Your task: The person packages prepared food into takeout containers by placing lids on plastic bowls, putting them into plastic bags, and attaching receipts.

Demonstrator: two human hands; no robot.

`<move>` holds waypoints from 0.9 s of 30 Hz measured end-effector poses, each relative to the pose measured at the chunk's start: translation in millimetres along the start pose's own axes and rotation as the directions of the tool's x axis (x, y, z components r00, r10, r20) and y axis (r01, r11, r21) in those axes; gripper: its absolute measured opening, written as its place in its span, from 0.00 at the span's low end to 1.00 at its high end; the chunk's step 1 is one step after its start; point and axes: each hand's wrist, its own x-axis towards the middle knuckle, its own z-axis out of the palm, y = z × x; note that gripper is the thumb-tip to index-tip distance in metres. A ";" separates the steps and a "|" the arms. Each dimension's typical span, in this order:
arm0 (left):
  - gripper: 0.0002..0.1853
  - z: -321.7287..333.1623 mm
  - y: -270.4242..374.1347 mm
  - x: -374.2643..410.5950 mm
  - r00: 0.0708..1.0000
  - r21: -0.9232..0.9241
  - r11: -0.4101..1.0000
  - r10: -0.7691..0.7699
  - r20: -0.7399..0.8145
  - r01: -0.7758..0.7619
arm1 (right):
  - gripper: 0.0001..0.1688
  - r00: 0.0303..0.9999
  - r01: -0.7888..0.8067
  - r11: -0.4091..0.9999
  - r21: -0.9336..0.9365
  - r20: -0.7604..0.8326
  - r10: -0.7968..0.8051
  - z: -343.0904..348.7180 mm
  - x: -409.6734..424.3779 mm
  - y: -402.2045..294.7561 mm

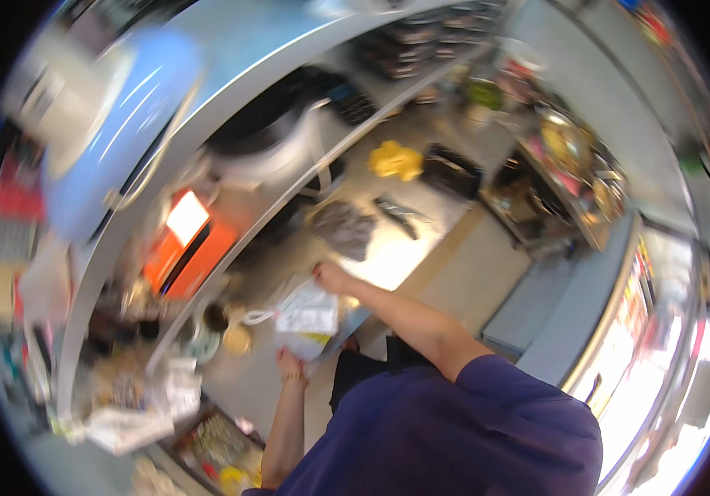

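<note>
A clear plastic bag (308, 304) with a white printed label on it is stretched between my two hands over the worktop. My left hand (291, 364) grips its lower left edge. At the far upper edge, my right hand (331, 278) pinches the bag. A white loop (258, 317) sticks out from the bag's left side. Past my right hand, a crumpled grey bundle (344, 229) lies on the worktop (249, 378). The picture is blurred, so the bag's contents cannot be made out.
A dark hand tool (397, 216), a yellow crumpled item (396, 160) and a black tray (452, 172) lie farther back. An orange box (191, 257) stands on the left, beneath a shelf edge (249, 68). A cluttered drawer (212, 443) is at lower left.
</note>
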 end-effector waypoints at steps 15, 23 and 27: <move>0.22 350.3 43.8 -273.0 0.210 0.282 0.927 -0.232 0.950 -0.249 | 0.19 0.570 0.463 0.490 0.738 -0.672 0.474 -248.2 -570.8 -70.1; 0.24 519.9 -163.7 -551.3 -0.160 0.415 0.608 -0.673 0.722 -0.677 | 0.33 0.291 0.555 0.493 0.670 -0.712 0.639 -271.3 -842.1 -36.2; 0.32 558.3 -243.6 -645.3 -0.139 0.543 0.444 -0.848 0.511 -0.713 | 0.42 0.127 0.674 0.473 0.568 -0.719 0.683 -280.1 -933.4 -48.9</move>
